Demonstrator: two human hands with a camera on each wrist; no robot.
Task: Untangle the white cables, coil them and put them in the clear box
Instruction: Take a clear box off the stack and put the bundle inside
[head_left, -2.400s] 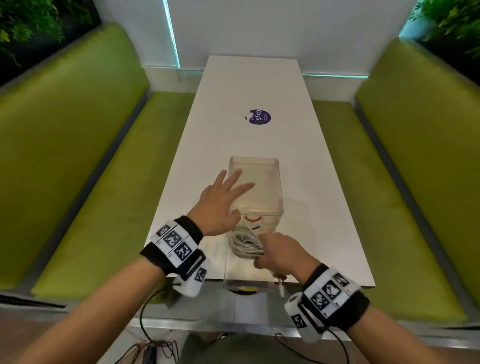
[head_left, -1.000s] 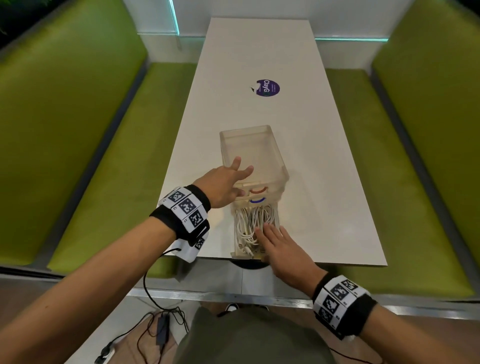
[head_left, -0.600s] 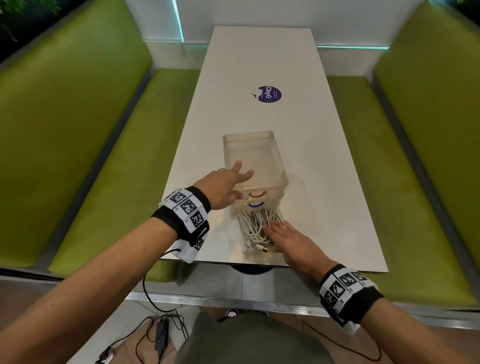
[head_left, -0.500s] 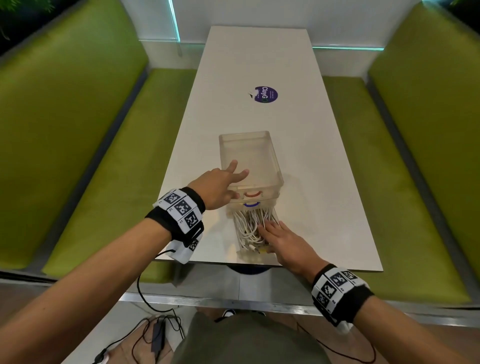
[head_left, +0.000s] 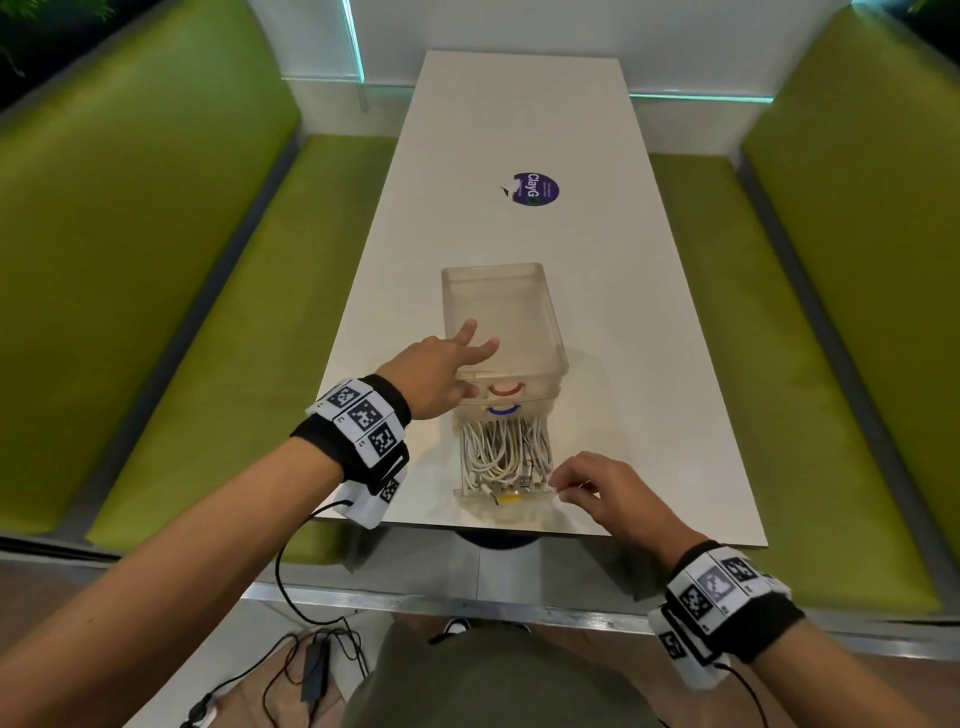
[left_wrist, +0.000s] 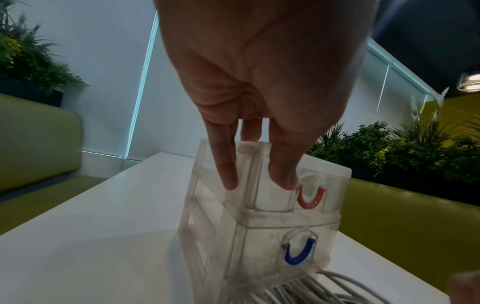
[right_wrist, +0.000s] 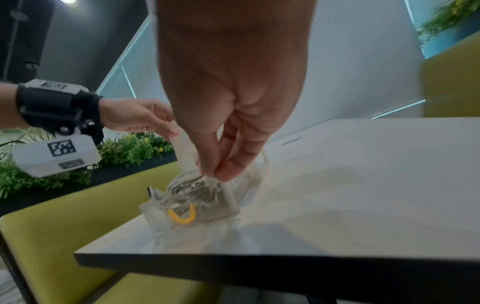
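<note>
A clear stacked drawer box (head_left: 501, 312) stands near the table's front edge, with red and blue handles (left_wrist: 309, 200) on its upper drawers. Its bottom drawer (head_left: 506, 501), with a yellow handle (right_wrist: 182, 217), is pulled out toward me and holds a bundle of white cables (head_left: 506, 452). My left hand (head_left: 441, 371) rests on the box's top with straight fingers, its thumb (left_wrist: 283, 176) pressed against the top drawer's front. My right hand (head_left: 597, 486) pinches the drawer's front right rim between thumb and fingertips (right_wrist: 215, 174).
The long white table (head_left: 519, 130) carries a purple round sticker (head_left: 535, 188) beyond the box. Green benches (head_left: 156, 260) flank both sides. Black wires (head_left: 311, 660) lie on the floor under the front edge.
My right hand has come off the cables, where it lay flat, and moved to the drawer's front right corner with fingers now pinching. My left hand stays on the box.
</note>
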